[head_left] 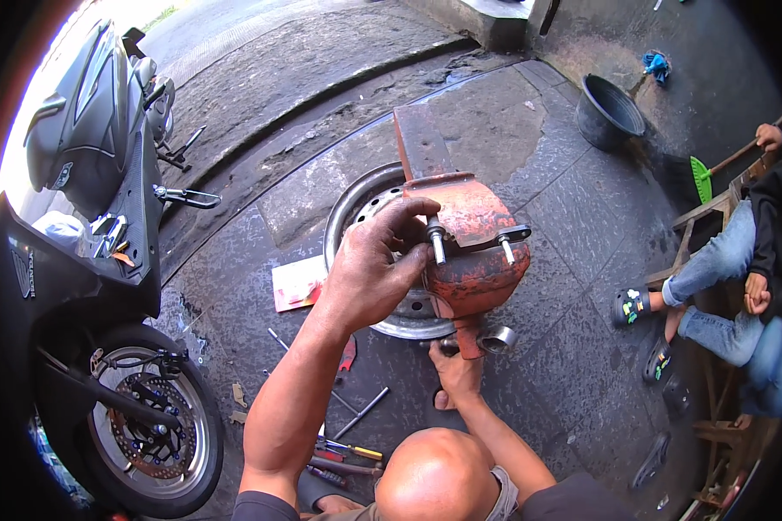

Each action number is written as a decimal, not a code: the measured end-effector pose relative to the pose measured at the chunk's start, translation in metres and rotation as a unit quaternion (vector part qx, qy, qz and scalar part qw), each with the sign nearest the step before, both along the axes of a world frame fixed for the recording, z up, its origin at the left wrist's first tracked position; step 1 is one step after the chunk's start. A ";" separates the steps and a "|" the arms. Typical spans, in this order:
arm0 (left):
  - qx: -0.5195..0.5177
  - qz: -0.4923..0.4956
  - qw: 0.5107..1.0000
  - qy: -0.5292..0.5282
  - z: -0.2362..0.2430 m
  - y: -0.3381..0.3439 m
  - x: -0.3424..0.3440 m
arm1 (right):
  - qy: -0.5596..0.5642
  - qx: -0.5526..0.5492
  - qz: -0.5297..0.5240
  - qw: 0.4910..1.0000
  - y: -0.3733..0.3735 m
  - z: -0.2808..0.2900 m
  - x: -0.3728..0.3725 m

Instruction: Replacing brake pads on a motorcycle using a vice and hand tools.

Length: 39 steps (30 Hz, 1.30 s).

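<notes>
One orange vise (476, 282) stands centrally, with one metal part bearing two pins (507, 252) at its jaws. The part's left end is pinched between thumb and fingers of the left hand (369, 273). The handle (494, 333) is touched from below by the right hand (459, 375); whether its half-hidden fingers are closed cannot be told. One wheel rim (404, 327) is partly blocked by the vise. One motorbike (96, 300) is seen left, one bucket (593, 130) far right.
</notes>
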<state>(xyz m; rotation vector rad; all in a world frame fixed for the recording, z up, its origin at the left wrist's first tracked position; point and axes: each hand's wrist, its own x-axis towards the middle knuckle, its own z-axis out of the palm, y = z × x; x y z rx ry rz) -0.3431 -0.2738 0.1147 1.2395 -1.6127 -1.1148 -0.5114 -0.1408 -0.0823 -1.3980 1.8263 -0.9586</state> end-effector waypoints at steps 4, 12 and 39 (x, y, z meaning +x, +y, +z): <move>-0.018 0.000 1.000 -0.008 -0.002 0.001 0.002 | 0.042 0.072 0.004 0.996 -0.003 -0.026 -0.009; -0.039 -0.002 0.999 -0.001 0.003 0.001 -0.003 | 0.165 -0.120 0.017 0.979 -0.041 -0.067 -0.091; -0.112 0.029 0.993 -0.002 -0.022 -0.005 0.010 | -0.175 -0.104 0.332 0.921 -0.040 0.179 -0.023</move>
